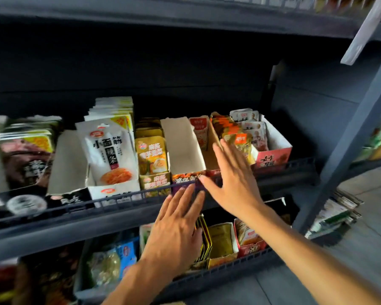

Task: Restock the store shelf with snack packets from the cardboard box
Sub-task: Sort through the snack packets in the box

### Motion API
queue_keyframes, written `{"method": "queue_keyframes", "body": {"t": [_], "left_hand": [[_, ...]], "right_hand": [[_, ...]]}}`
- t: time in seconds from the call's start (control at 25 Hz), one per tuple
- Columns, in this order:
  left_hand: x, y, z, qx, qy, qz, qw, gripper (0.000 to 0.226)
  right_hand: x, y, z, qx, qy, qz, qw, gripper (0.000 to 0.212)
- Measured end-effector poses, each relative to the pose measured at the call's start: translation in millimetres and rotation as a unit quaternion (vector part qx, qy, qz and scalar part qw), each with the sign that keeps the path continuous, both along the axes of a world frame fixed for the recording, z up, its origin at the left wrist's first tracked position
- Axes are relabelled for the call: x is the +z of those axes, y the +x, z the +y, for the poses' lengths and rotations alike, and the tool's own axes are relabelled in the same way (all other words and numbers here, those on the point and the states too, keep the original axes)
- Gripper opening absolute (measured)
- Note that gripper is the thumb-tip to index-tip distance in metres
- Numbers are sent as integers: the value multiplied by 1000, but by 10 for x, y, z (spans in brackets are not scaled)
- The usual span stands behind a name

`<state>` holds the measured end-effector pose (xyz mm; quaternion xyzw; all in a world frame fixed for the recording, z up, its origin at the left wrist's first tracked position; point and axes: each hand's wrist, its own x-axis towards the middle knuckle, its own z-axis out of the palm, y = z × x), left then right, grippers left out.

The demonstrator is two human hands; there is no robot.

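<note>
I see both hands in front of the middle shelf [273, 179], and neither holds anything. The left hand [176, 227] is flat with fingers straight, its fingertips at the shelf's front rail [119, 198]. The right hand [231, 179] is spread open, reaching over the rail towards the display boxes near the right end of the shelf.

The empty display box [183, 148] stands at the front edge between the yellow packets [152, 155] and a nearly empty red box [207, 137]. Packets stand in most other boxes. I cannot see the cardboard box of stock.

Risk, in my judgement: the right hand's fingers lie close to the loose packets [242, 142] in the right-hand box; a careless sweep could tip them or push the light empty box backwards, upsetting the row.
</note>
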<state>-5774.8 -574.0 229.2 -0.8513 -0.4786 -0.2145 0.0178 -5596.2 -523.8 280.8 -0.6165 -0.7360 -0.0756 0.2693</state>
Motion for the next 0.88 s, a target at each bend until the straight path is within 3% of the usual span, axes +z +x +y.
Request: {"method": "queue_keyframes", "body": {"t": [0.16, 0.28, 0.36, 0.52, 0.72, 0.88], "left_hand": [[-626, -981, -649, 57, -68, -10, 996, 88], [-711, -1333, -780, 66, -67, -17, 995, 77], [-496, -1278, -673, 75, -68, -22, 995, 70], [125, -806, -192, 54, 4, -22, 998, 68], [535, -402, 516, 57, 42, 25, 997, 67], [432, -359, 733, 51, 23, 75, 996, 57]], "right_hand": [[-301, -591, -299, 105, 13, -53, 993, 56], [-29, -477, -144, 58, 26, 19, 998, 46], [267, -189, 38, -36, 22, 56, 998, 53], [655, 441, 348, -119, -68, -10, 991, 71], [674, 763, 382, -75, -27, 44, 996, 22], [578, 862, 485, -45, -35, 100, 993, 37]]}}
